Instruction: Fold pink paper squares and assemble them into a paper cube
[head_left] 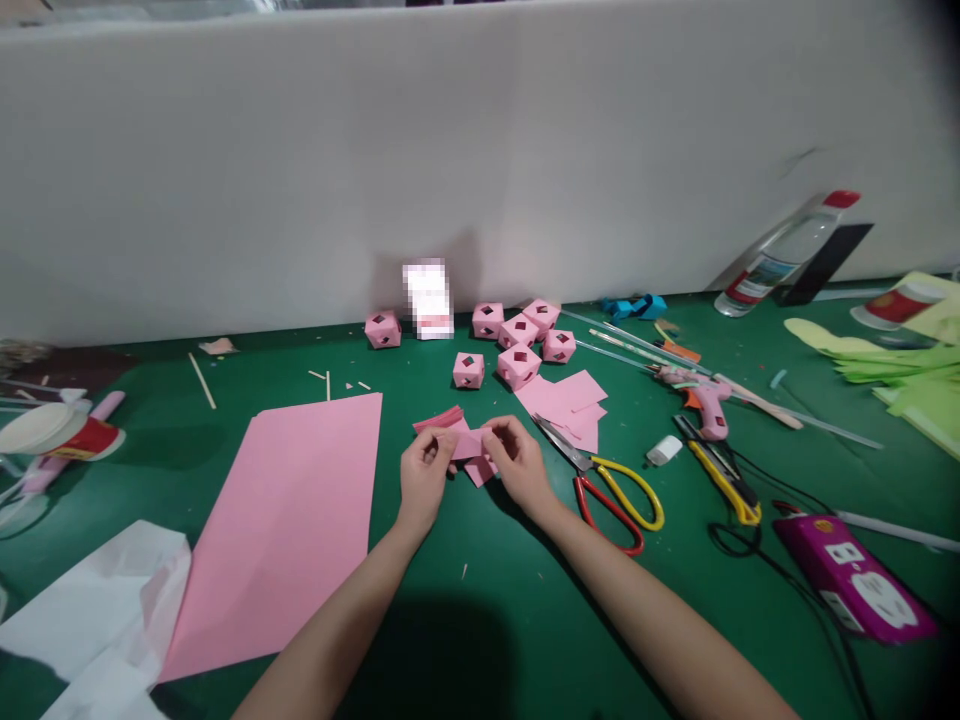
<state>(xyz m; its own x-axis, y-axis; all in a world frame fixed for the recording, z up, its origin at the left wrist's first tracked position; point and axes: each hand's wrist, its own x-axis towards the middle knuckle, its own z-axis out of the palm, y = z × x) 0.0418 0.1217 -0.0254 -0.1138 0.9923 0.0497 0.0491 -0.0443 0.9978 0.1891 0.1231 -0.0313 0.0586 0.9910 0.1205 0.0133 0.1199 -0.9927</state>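
Observation:
Between my two hands is a small folded piece of pink paper, held just above the table. My left hand pinches its left end, and my right hand pinches the right end. More pink paper pieces show below and behind it, partly covered by my fingers. Beyond my hands stand several folded pink paper boxes with dark openings in their faces. Right of my right hand lie scissors with one red and one yellow handle, their blades touching loose pink paper scraps.
A large pink sheet lies to the left, beside crumpled white paper and a paper cup. Rightward are a pink glue gun, a yellow cutter knife, a purple box with cables, and a leaning bottle. A white wall backs the table.

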